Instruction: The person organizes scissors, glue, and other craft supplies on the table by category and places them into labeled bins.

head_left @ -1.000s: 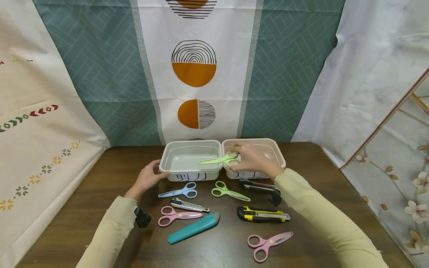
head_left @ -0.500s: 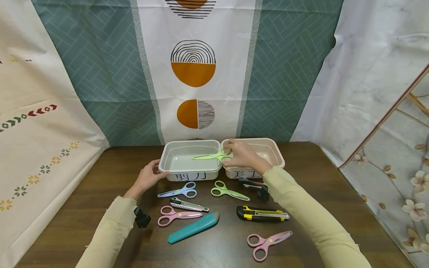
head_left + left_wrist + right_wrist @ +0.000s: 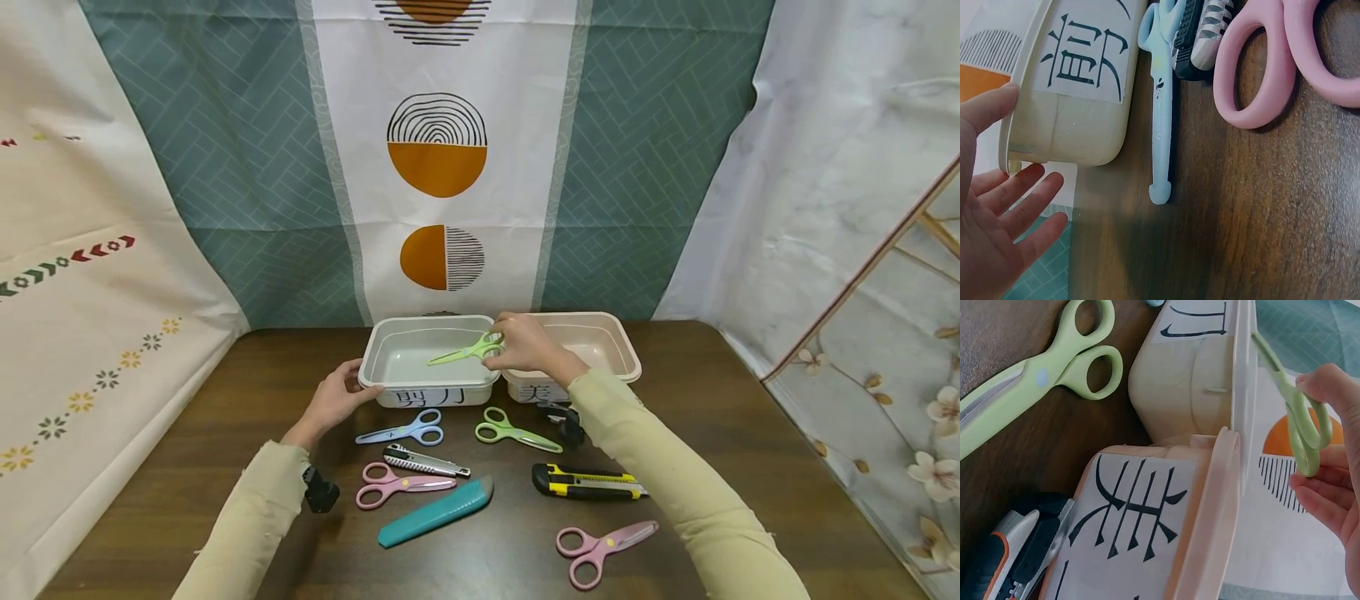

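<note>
Green scissors, pinched by right hand fingers, moved left over white bin.

A brown table with two open bins side by side at its far edge. The white bin on the left is open from above; a right hand holding green scissors hangs over its right rim, and a left hand rests against its left wall. The pink bin is free on its right half. Near the bins, scissors and utility knives crowd the middle of the table. Bare wood lies open at the far left and far right. A hanging cloth closes off the far side.
</note>
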`<control>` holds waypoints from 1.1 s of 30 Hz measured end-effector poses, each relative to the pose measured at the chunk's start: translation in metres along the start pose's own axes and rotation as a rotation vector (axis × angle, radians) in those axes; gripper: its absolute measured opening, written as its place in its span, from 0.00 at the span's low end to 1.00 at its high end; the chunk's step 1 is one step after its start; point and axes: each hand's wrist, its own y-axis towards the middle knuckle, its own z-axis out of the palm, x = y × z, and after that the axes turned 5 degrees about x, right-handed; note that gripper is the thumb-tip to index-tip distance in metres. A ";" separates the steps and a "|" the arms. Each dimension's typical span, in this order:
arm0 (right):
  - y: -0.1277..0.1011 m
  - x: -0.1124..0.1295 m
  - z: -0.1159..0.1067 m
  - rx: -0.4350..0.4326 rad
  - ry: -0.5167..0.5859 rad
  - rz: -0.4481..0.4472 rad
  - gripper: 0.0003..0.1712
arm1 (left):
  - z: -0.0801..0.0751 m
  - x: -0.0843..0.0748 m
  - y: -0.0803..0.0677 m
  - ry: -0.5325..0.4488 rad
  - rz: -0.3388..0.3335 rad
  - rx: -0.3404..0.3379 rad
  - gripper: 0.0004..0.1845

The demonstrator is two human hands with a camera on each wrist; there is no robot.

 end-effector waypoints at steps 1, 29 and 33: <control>0.000 0.000 0.001 -0.003 0.005 -0.002 0.25 | 0.000 0.000 0.000 0.001 0.004 0.002 0.34; 0.011 0.002 0.027 -0.059 -0.001 -0.020 0.25 | 0.002 0.002 -0.003 -0.034 -0.010 -0.012 0.34; 0.011 0.004 0.029 -0.046 0.009 0.000 0.27 | 0.002 0.001 -0.003 -0.026 -0.018 -0.016 0.34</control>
